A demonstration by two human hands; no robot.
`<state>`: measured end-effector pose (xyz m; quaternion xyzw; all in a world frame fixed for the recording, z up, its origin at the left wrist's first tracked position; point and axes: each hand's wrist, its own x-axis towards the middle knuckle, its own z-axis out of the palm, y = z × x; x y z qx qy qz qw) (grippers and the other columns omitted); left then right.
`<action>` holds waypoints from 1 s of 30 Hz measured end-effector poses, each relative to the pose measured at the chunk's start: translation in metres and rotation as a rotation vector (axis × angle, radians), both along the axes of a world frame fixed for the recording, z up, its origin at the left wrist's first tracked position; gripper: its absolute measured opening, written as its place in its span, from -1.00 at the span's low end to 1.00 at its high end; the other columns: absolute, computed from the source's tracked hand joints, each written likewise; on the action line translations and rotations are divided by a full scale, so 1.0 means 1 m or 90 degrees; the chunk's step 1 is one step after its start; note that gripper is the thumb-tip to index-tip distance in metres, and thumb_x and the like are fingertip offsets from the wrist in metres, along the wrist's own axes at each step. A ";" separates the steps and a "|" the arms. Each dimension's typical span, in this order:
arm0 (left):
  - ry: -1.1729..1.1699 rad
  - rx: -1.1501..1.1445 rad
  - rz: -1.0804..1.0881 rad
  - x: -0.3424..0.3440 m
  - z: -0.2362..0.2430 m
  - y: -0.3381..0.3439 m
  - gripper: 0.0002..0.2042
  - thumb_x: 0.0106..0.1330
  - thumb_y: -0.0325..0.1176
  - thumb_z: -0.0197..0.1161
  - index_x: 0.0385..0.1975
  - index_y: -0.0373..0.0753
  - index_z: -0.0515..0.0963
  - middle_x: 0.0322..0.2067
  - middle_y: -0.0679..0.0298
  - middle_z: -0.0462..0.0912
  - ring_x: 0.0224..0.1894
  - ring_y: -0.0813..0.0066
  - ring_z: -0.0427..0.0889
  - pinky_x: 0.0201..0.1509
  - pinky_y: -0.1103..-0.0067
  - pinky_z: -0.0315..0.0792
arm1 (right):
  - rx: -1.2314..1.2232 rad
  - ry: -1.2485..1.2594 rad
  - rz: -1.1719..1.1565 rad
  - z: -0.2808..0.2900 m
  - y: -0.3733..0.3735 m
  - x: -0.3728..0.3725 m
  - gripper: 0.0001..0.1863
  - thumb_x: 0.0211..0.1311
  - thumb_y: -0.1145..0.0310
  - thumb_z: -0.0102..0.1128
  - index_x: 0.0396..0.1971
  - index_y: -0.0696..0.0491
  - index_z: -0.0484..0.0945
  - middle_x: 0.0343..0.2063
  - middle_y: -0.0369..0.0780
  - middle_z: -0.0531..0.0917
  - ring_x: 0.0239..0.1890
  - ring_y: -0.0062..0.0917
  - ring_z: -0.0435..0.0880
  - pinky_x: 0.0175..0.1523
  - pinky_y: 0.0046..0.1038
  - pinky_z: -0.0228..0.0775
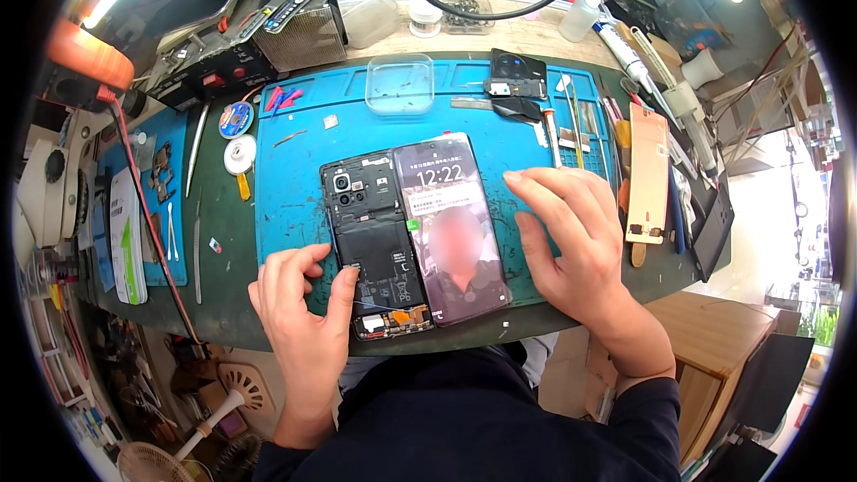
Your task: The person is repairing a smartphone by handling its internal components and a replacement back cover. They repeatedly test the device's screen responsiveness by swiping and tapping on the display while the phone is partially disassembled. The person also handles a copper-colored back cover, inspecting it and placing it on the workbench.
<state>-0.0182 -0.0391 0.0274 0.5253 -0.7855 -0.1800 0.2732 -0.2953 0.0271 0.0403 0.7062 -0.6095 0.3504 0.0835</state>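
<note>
An opened phone (379, 254) lies on the blue work mat (295, 205), with its camera module, black battery and an orange flex cable at the lower end exposed. Against its right side rests a lit phone screen (455, 259) showing a lock screen; whether a cable joins the two cannot be seen. My left hand (303, 308) grips the opened phone's left edge, thumb on top and fingers curled at the side. To the right of the screen, my right hand (571, 241) is apart from it, fingers spread and slightly bent, holding nothing.
A clear plastic box (399, 85) stands at the mat's far edge, with a dark phone part (518, 74) to its right. Tweezers and thin tools (580, 129) lie at the right. Solder reels (239, 153) and a red cable (147, 205) are at the left.
</note>
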 end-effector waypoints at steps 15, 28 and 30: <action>0.006 -0.004 -0.002 0.002 -0.002 0.000 -0.72 0.26 -0.38 0.53 -0.08 -0.25 0.66 -0.24 0.33 0.56 -0.22 0.39 0.44 0.04 0.44 0.31 | -0.041 0.007 -0.016 -0.004 0.005 0.000 -0.50 0.08 0.62 0.39 0.10 0.12 0.69 -0.08 -0.20 0.71 -0.12 -0.28 0.68 0.04 -0.21 0.48; 0.017 0.006 0.011 0.001 -0.006 0.000 -0.74 0.30 -0.45 0.46 -0.04 -0.29 0.64 -0.23 0.28 0.51 -0.20 0.34 0.38 0.04 0.40 0.34 | -0.174 -0.047 -0.115 -0.030 0.092 -0.006 -0.58 0.00 0.64 0.40 -0.05 0.12 0.77 -0.25 -0.24 0.79 -0.28 -0.36 0.73 -0.04 -0.30 0.61; 0.014 0.014 0.012 0.001 -0.004 0.001 -0.74 0.31 -0.44 0.45 -0.04 -0.30 0.63 -0.23 0.28 0.51 -0.19 0.34 0.37 0.05 0.40 0.35 | -0.191 -0.063 -0.130 -0.035 0.091 -0.004 -0.60 0.00 0.64 0.37 -0.07 0.12 0.77 -0.29 -0.25 0.79 -0.32 -0.38 0.73 -0.08 -0.31 0.62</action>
